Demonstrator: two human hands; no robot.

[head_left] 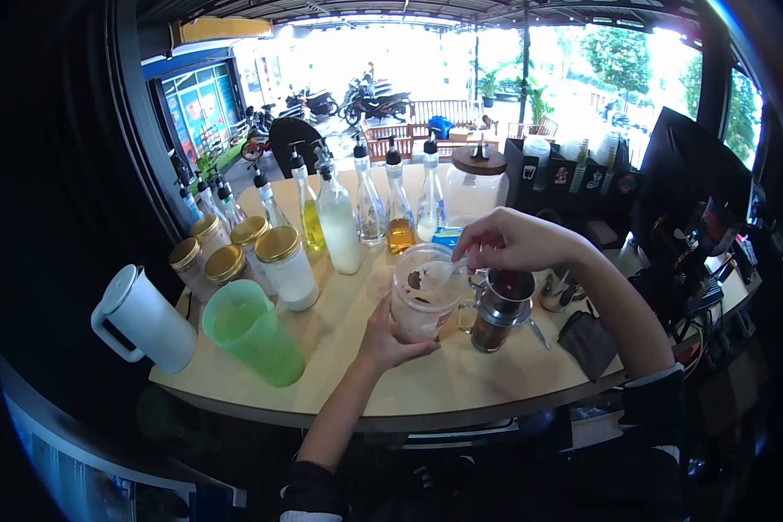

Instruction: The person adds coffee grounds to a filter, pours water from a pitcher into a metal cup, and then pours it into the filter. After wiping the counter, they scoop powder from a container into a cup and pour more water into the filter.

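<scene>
My left hand (381,341) is wrapped round the lower side of a clear cup (419,315) with pale contents and dark brown patches on top. Above the cup's right rim, my right hand (509,241) pinches the end of what looks like a spoon (455,268) that reaches down into the cup; its lower end is hidden. Just right of the cup stands a glass mug (489,337) with a metal drip coffee filter (505,306) set on top, dark inside. A thin metal utensil (540,334) lies beside the mug.
Left on the table (339,387) are a green pitcher (254,335), a white jug (143,317) and several gold-lidded jars (289,271). Syrup bottles (339,222) line the back. A large wooden-lidded jar (477,191) stands behind my right hand; a dark cloth (585,341) lies right.
</scene>
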